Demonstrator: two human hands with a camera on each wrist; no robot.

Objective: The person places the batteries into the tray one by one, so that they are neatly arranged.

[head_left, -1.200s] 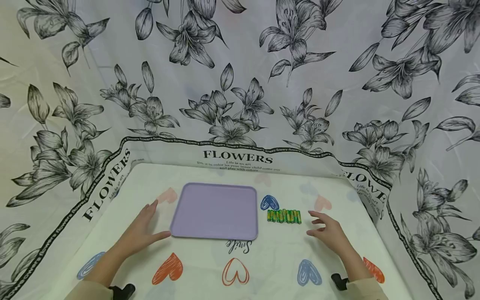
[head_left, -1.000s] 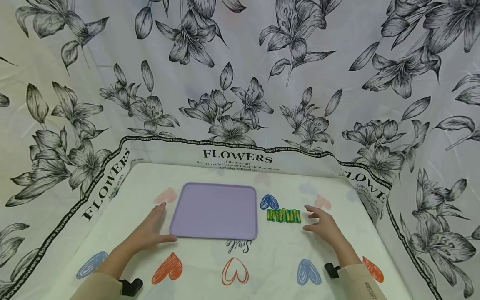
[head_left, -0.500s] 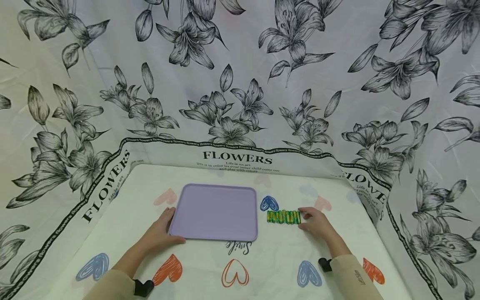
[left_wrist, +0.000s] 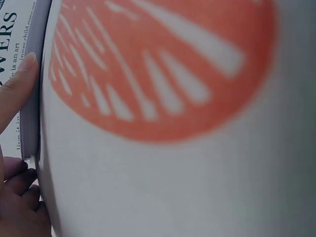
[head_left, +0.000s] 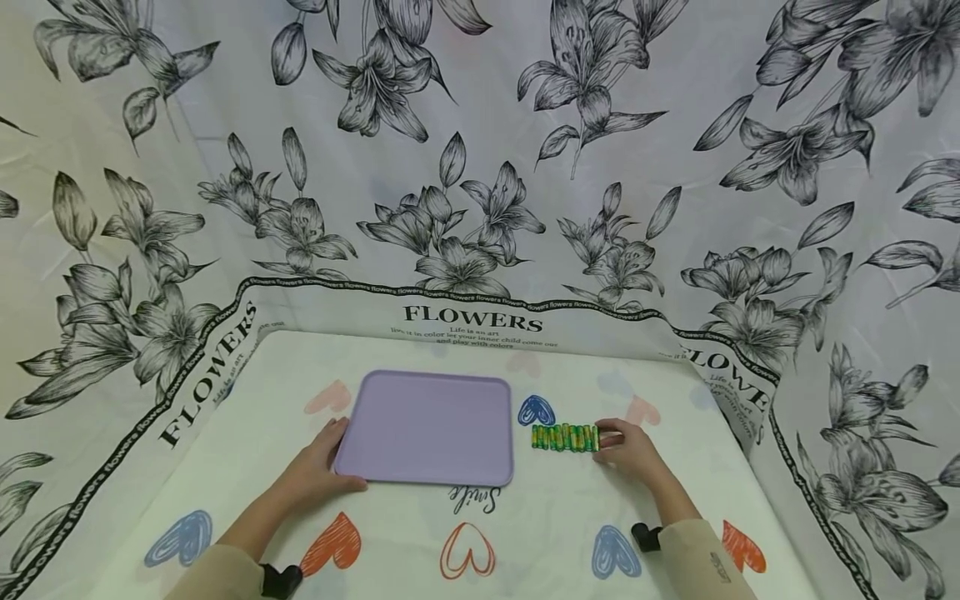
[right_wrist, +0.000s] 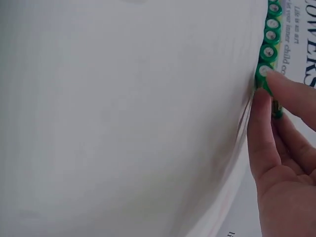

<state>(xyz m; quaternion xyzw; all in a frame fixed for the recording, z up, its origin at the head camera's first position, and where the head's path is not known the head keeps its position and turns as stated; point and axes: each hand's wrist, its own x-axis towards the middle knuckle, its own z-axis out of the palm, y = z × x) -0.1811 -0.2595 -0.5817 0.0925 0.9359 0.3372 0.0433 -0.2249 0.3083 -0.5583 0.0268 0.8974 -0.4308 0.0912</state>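
Observation:
A shallow lilac tray [head_left: 427,429] lies flat on the table. My left hand [head_left: 311,471] holds its near left corner, thumb along the front edge and fingers at the left side; the left wrist view shows the thumb against the tray's side wall [left_wrist: 30,111]. To the right of the tray, several green and yellow batteries [head_left: 558,437] lie side by side in a row. With thumb and fingers my right hand [head_left: 633,454] pinches the battery at the row's right end [right_wrist: 264,81]. That battery is partly hidden by the fingers and still adjoins its neighbour.
A white tablecloth [head_left: 547,542] with printed hearts and lettering covers the table. Behind and at both sides hangs a white curtain [head_left: 465,208] with black flower prints. Dark straps [head_left: 281,581] sit at both wrists.
My left hand has moved right and taken hold of the tray's corner. My right hand has moved left and now pinches the end battery. Tray and batteries stay where they were.

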